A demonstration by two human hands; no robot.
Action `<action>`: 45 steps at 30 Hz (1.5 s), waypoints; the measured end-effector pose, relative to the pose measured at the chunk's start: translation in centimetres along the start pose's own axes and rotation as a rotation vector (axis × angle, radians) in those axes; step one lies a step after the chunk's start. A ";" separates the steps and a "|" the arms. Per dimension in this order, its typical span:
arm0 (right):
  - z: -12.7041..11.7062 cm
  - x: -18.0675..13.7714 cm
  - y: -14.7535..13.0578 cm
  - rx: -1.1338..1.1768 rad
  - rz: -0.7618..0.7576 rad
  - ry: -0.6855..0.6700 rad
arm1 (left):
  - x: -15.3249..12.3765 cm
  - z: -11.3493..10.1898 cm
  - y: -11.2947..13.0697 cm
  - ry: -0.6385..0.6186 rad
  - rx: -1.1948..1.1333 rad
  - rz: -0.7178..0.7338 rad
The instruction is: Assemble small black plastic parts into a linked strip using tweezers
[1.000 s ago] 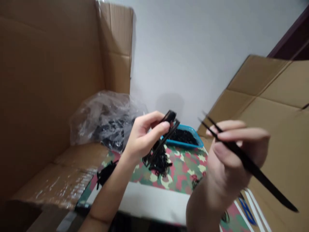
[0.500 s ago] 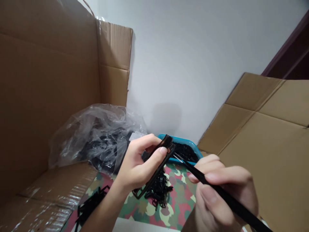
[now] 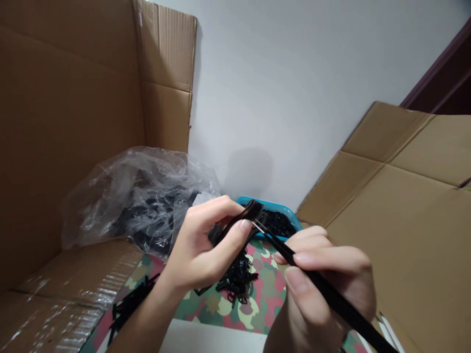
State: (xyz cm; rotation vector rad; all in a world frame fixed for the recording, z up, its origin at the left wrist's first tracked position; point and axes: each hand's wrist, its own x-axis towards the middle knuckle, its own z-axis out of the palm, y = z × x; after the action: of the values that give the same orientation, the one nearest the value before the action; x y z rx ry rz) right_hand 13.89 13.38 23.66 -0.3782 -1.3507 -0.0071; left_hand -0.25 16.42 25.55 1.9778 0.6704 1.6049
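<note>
My left hand [image 3: 211, 245] is closed around a long black plastic frame-like part [image 3: 253, 211], held tilted with its upper end toward the wall. Between the thumb and fingers of my right hand [image 3: 327, 284] lies a pair of black tweezers [image 3: 312, 277]. Their thin silvery tips meet the upper end of the black part, beside my left thumb. Whether the tips grip anything is too small to tell. Under my hands, a small heap of black plastic pieces [image 3: 239, 282] rests on the camouflage-patterned cloth [image 3: 213, 306].
A blue basket [image 3: 294, 218] of black pieces stands by the wall. At left, a clear plastic bag [image 3: 147, 196] holds dark parts. More black pieces [image 3: 130, 304] lie beside my left forearm. Cardboard [image 3: 73, 98] rises at left, and another cardboard panel [image 3: 397, 211] at right.
The tweezer tips have moved left and up onto the black part's end. My left hand has turned the part slightly. The whole view has shifted a little.
</note>
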 end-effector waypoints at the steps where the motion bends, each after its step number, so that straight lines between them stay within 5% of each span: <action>1: 0.1 0.0 0.0 -0.003 0.000 0.006 | 0.0 -0.1 0.0 -0.005 0.003 0.003; 45: -0.4 0.0 -0.1 0.018 0.053 -0.011 | -0.3 0.2 0.6 -0.025 0.001 0.001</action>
State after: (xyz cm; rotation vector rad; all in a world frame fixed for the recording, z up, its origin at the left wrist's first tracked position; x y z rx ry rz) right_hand 14.23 13.15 23.58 -0.3993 -1.3500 0.0509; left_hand -0.06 15.77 25.66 1.9956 0.6602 1.5788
